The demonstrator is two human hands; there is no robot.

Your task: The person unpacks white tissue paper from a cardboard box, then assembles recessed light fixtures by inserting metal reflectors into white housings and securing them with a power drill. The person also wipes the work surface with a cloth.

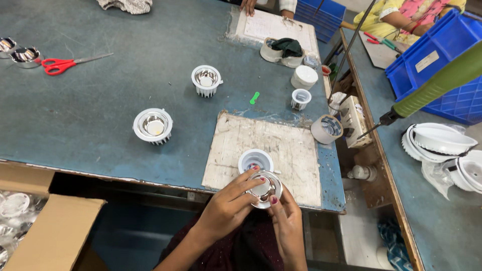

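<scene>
reflector cup (264, 189), left hand (228, 207), right hand (287, 221) gripping

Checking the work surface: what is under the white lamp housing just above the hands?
The white lamp housing stands on a worn whitish board lying on the blue-grey table. The board under its base is covered; both hands hold a shiny reflector below it.

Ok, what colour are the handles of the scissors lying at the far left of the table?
Red, seen in the head view: the scissors have red handles and plain metal blades.
</scene>
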